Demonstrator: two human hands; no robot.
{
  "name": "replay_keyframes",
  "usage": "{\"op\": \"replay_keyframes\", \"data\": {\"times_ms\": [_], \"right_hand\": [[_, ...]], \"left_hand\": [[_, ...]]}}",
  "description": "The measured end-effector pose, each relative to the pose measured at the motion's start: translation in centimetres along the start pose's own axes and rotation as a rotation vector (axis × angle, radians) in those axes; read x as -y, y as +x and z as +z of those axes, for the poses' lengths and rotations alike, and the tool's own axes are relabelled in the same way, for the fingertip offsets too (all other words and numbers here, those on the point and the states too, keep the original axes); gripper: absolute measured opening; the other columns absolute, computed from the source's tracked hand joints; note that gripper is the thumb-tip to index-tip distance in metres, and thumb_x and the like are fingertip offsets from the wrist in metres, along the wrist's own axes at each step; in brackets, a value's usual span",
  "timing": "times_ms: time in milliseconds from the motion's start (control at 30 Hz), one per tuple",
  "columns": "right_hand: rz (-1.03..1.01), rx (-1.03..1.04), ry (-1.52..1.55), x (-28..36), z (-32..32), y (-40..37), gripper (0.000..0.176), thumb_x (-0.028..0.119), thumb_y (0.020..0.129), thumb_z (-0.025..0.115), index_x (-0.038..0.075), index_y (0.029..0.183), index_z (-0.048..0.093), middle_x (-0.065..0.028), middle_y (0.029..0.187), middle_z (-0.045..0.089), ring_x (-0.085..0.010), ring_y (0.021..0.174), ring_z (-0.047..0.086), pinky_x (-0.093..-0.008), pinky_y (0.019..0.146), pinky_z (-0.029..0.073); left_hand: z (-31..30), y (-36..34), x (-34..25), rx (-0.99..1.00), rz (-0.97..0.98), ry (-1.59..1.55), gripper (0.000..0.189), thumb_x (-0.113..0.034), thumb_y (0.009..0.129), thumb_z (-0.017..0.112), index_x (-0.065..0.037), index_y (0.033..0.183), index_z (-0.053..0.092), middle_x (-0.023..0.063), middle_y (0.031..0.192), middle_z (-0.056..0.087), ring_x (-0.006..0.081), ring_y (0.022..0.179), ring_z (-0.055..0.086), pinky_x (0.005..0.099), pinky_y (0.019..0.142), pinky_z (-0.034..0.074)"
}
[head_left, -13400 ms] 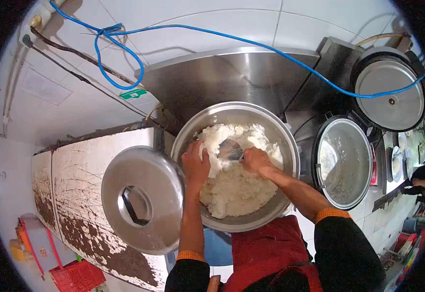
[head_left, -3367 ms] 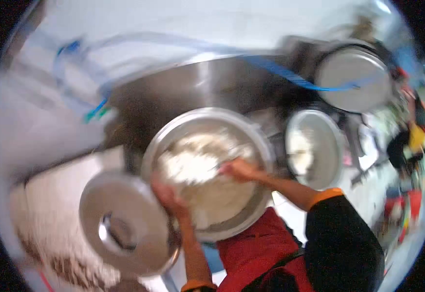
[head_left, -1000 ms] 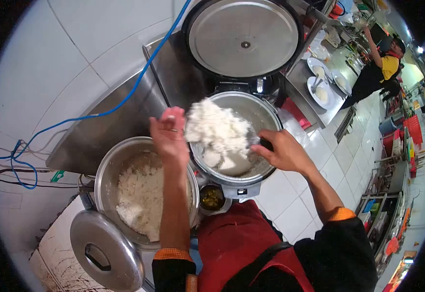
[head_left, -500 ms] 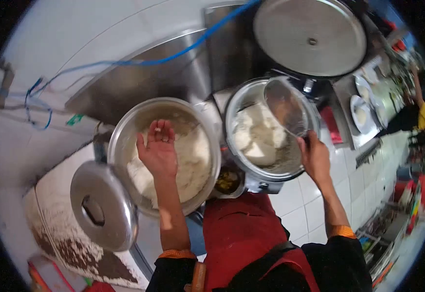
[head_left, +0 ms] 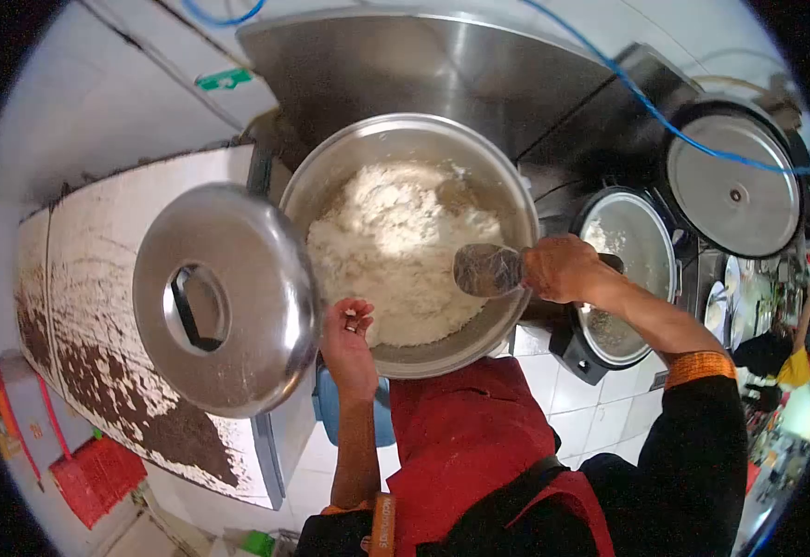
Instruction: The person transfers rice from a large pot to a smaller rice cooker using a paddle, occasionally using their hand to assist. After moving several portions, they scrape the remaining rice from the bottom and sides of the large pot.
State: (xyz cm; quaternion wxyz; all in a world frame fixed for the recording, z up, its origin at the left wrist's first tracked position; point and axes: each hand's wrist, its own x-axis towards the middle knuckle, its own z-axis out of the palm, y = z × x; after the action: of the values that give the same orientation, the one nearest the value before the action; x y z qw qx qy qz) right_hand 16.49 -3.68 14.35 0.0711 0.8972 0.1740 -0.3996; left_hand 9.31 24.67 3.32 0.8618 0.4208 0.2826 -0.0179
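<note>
A large metal pot (head_left: 505,200) holds white rice (head_left: 395,232). My right hand (head_left: 563,269) grips a clear scoop (head_left: 488,270) over the right side of this pot, its end low above the rice. At the pot's lower left rim is my left hand (head_left: 349,348), palm up with loosely bent fingers, a ring on one of them and nothing visible in it. To the left of that hand, a round metal lid (head_left: 270,343) leans beside the pot. A smaller rice cooker (head_left: 629,358), with some rice in its bowl, stands to the right, partly hidden by my right forearm.
The cooker's raised lid (head_left: 734,186) sits behind it. A blue cable (head_left: 641,91) hangs across the steel backsplash (head_left: 405,65). On the left is a worn white surface (head_left: 145,213), with a red basket (head_left: 98,478) below. Another person (head_left: 799,367) is at far right.
My view has shifted left. The scoop has moved from over the rice cooker to over the large pot. My left hand has moved down from above the rice to the rim, fingers more bent.
</note>
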Motion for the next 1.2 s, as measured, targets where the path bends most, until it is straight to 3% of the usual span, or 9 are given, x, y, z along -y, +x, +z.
{"op": "replay_keyframes", "data": {"times_ms": [100, 133, 267, 333, 467, 600, 667, 833, 1200], "right_hand": [[-0.009, -0.012, -0.031, 2.3, -1.5, 0.9, 0.021, 0.022, 0.08, 0.057, 0.004, 0.082, 0.066, -0.0186, 0.085, 0.066, -0.0326, 0.084, 0.065, -0.0424, 0.072, 0.052], [-0.076, -0.217, -0.101, 2.2, -0.4, 1.5, 0.02, 0.021, 0.079, 0.057, 0.004, 0.08, 0.067, -0.0185, 0.083, 0.066, -0.0337, 0.081, 0.065, -0.0427, 0.069, 0.053], [-0.159, -0.296, -0.298, 2.6, -1.2, 3.5, 0.032, 0.035, 0.083, 0.057, 0.003, 0.086, 0.063, -0.0168, 0.075, 0.064, -0.0323, 0.075, 0.065, -0.0415, 0.064, 0.052], [-0.153, 0.171, -0.282, 3.8, -1.7, 4.0, 0.029, 0.033, 0.084, 0.055, 0.005, 0.088, 0.062, -0.0152, 0.073, 0.064, -0.0317, 0.072, 0.065, -0.0413, 0.061, 0.051], [-0.244, 0.28, -0.27, 5.9, 1.0, 3.6, 0.024, 0.026, 0.083, 0.056, 0.003, 0.088, 0.06, -0.0147, 0.066, 0.062, -0.0312, 0.066, 0.065, -0.0424, 0.059, 0.051], [-0.235, 0.013, -0.068, 7.5, 3.5, 3.2, 0.018, 0.017, 0.078, 0.057, 0.0, 0.081, 0.061, -0.0156, 0.065, 0.062, -0.0304, 0.065, 0.065, -0.0424, 0.056, 0.052], [-0.223, -0.04, -0.093, 7.8, 3.6, 3.4, 0.014, 0.013, 0.074, 0.057, 0.002, 0.076, 0.063, -0.0159, 0.068, 0.062, -0.0306, 0.067, 0.066, -0.0417, 0.056, 0.053], [-0.182, -0.064, -0.118, 8.9, 4.6, 3.8, 0.02, 0.013, 0.08, 0.054, -0.005, 0.088, 0.058, -0.015, 0.059, 0.06, -0.0277, 0.056, 0.064, -0.0374, 0.048, 0.05], [-0.141, 0.049, -0.138, 9.1, 3.4, 2.5, 0.05, 0.025, 0.082, 0.058, -0.008, 0.118, 0.048, -0.0151, 0.07, 0.063, -0.0283, 0.067, 0.065, -0.0383, 0.056, 0.051]], "left_hand": [[-2.8, -1.7, -0.5, 0.025, 0.053, -0.026, 0.034, -0.034, 0.094, 0.042, -0.003, 0.094, 0.056, 0.0081, 0.087, 0.057, 0.0189, 0.086, 0.054, 0.032, 0.078, 0.041], [-3.2, -2.2, -0.8, -0.004, 0.011, -0.099, 0.033, -0.033, 0.094, 0.042, -0.004, 0.09, 0.056, 0.0071, 0.083, 0.055, 0.0179, 0.081, 0.052, 0.0317, 0.075, 0.041], [-6.2, -3.3, -1.0, -0.028, -0.171, -0.352, 0.031, -0.032, 0.094, 0.044, -0.006, 0.08, 0.053, 0.0069, 0.078, 0.053, 0.0189, 0.073, 0.049, 0.0334, 0.07, 0.039], [-7.2, -4.2, -0.7, -0.084, -0.205, -0.38, 0.032, -0.032, 0.095, 0.043, -0.006, 0.079, 0.053, 0.0057, 0.076, 0.052, 0.0176, 0.072, 0.048, 0.0323, 0.069, 0.039], [-8.0, -4.7, -0.8, -0.177, -0.286, -0.457, 0.032, -0.032, 0.095, 0.042, -0.006, 0.079, 0.053, 0.0042, 0.074, 0.05, 0.0158, 0.072, 0.047, 0.0313, 0.068, 0.038], [-6.7, -4.0, -1.2, -0.363, -0.386, -0.602, 0.031, -0.032, 0.095, 0.043, -0.007, 0.079, 0.053, 0.0044, 0.074, 0.05, 0.0157, 0.072, 0.047, 0.0318, 0.068, 0.038], [-6.9, -4.2, -1.1, -0.321, -0.168, -0.428, 0.03, -0.031, 0.094, 0.044, -0.007, 0.079, 0.052, 0.0046, 0.075, 0.051, 0.0159, 0.072, 0.047, 0.0312, 0.068, 0.039], [-10.1, -5.0, 2.0, -0.386, -0.133, -0.282, 0.026, -0.028, 0.094, 0.045, -0.007, 0.079, 0.051, 0.004, 0.075, 0.051, 0.0159, 0.072, 0.048, 0.031, 0.07, 0.039], [-12.4, -3.3, 5.5, -0.35, -0.277, -0.352, 0.023, -0.031, 0.091, 0.051, -0.01, 0.083, 0.051, 0.0013, 0.079, 0.053, 0.0139, 0.073, 0.049, 0.0297, 0.072, 0.038]]}}
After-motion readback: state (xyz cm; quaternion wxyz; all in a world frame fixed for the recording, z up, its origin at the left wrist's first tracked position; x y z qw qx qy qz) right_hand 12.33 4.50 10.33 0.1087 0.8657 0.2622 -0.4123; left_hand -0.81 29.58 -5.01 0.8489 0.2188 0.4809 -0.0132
